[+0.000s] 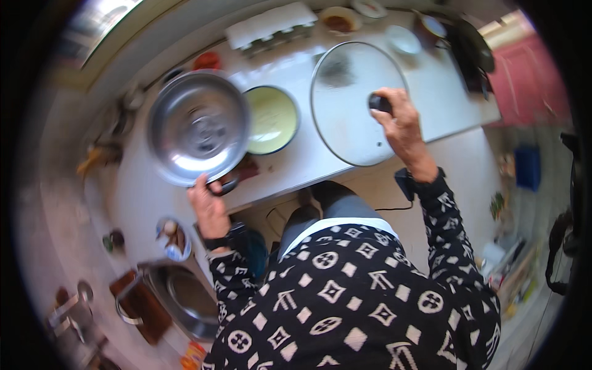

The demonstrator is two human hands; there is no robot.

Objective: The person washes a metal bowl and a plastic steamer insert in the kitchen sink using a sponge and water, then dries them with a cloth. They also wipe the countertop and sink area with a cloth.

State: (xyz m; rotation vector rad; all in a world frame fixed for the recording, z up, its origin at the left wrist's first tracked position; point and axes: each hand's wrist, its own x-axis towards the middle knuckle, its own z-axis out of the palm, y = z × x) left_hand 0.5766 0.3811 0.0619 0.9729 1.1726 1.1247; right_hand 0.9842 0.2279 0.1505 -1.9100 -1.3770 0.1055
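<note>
My left hand [210,210] grips the black handle [224,187] of a stainless steel pan [199,127] at the left of the counter. The pan's inside faces up and looks bare. Pinched in the fingers of my right hand [401,125] is the black knob [380,102] of a large glass lid [347,125] with a metal rim. Through the glass the white counter and a dark patch show. Between pan and lid stands a yellow-green enamel basin [273,120] with a dark rim, its left side hidden by the pan.
A white egg-tray-like rack [273,25] and a bowl of brown sauce [340,22] line the back. A white bowl [403,40] stands near a black stove [469,60]. At lower left, a plate of food [173,238], a sink [189,291] and a wooden board [141,305] sit.
</note>
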